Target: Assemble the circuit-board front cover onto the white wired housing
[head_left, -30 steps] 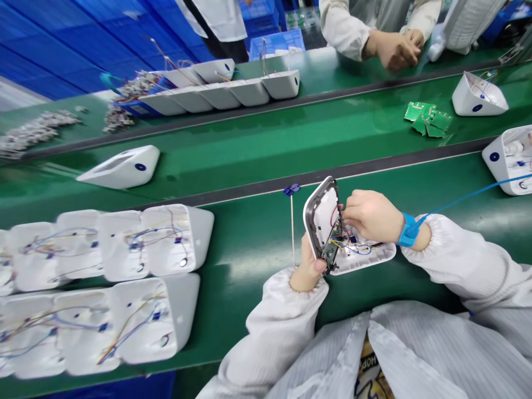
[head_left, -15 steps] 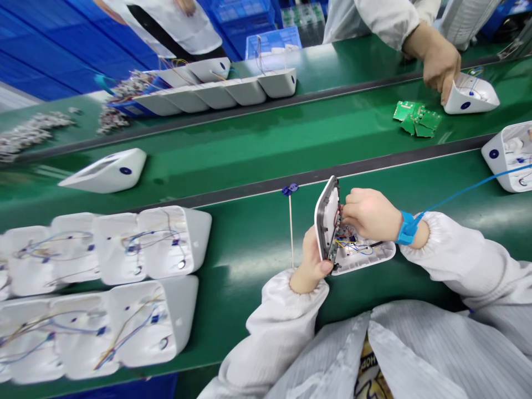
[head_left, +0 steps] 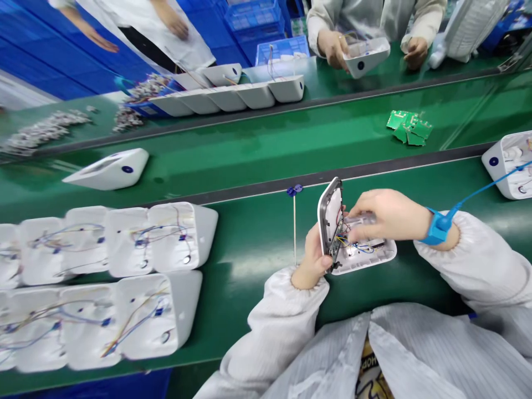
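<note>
At four o'clock, the left hand (head_left: pixel 312 254) pinches the panel (head_left: pixel 332 211) of an opened casing (head_left: pixel 369 262) containing wires (head_left: pixel 343 241); the right hand (head_left: pixel 386 216), its grip spread, is beside them. At eight, white shells (head_left: pixel 188 313) contain cables (head_left: pixel 111 348); farther, at twelve, a blue crate (head_left: pixel 263 54) holds pale pieces (head_left: pixel 287 57).

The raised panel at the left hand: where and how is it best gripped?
Probably grip the panel at its near edge, coming from the left: it stands steeply, white back facing left, while the circuit board and wires are on its right side.
</note>
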